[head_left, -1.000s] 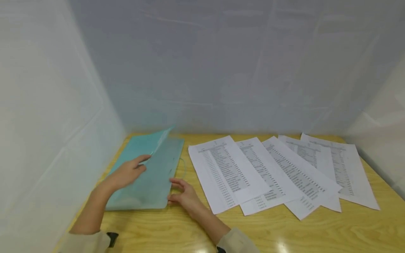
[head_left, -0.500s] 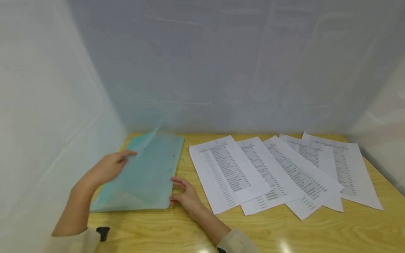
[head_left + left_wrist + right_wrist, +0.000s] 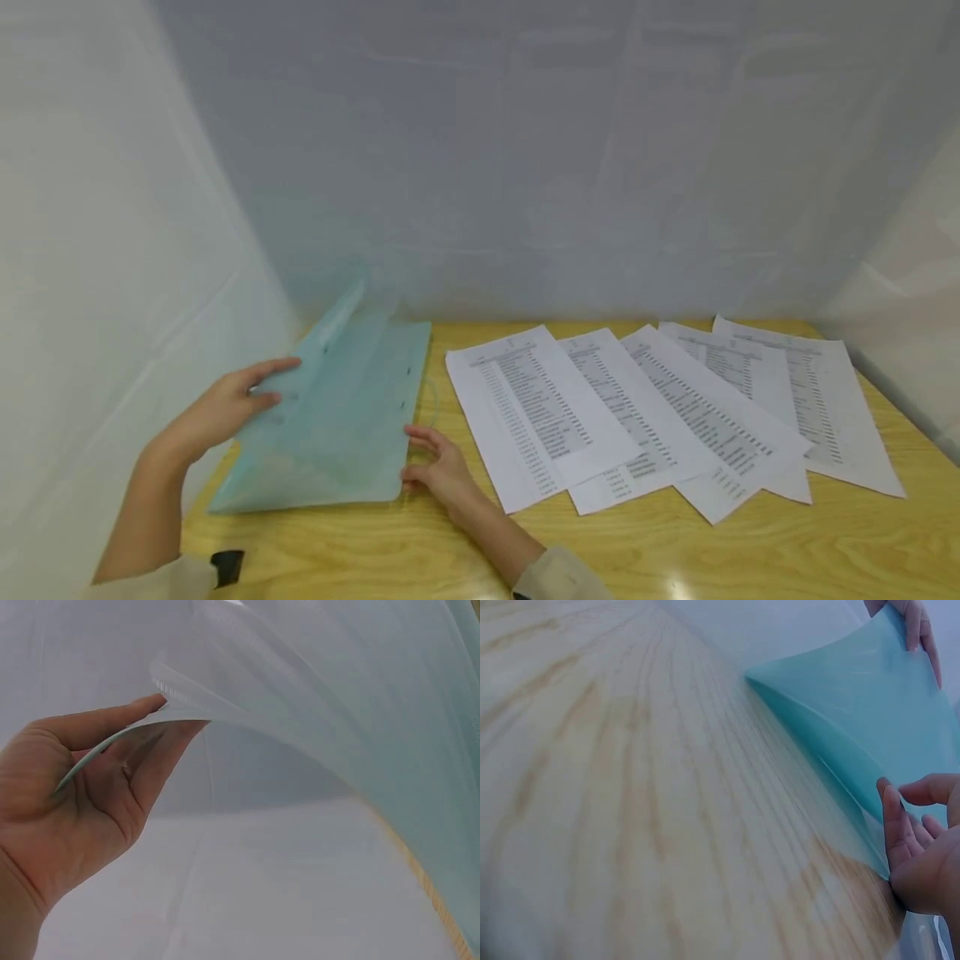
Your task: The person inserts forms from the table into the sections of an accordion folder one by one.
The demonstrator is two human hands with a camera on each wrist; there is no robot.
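Observation:
A translucent teal plastic folder [image 3: 352, 442] lies at the left of the wooden table, its left side lifted and bowed. My left hand [image 3: 228, 408] grips that raised edge. In the left wrist view, the bent plastic sheet [image 3: 300, 742] runs between the thumb and fingers of my left hand [image 3: 82, 780]. At the lower right edge of the folder, my right hand [image 3: 442, 471] holds on with thumb and fingertips. The right wrist view shows the curved teal sheet [image 3: 855, 682] rising behind my right hand [image 3: 922, 855], with the left hand at its top corner.
Several printed sheets [image 3: 540, 417] are fanned out across the middle and right of the wooden table [image 3: 735, 558]. A thin elastic loop [image 3: 435, 404] sticks out from the folder's right edge. Pale plastic sheeting [image 3: 525, 167] walls the table at the back and sides.
My left hand has moved left, drawing the folder's raised side with it, so the plastic now spreads further left. The right hand has stayed at the right edge. The printed sheets lie as before.

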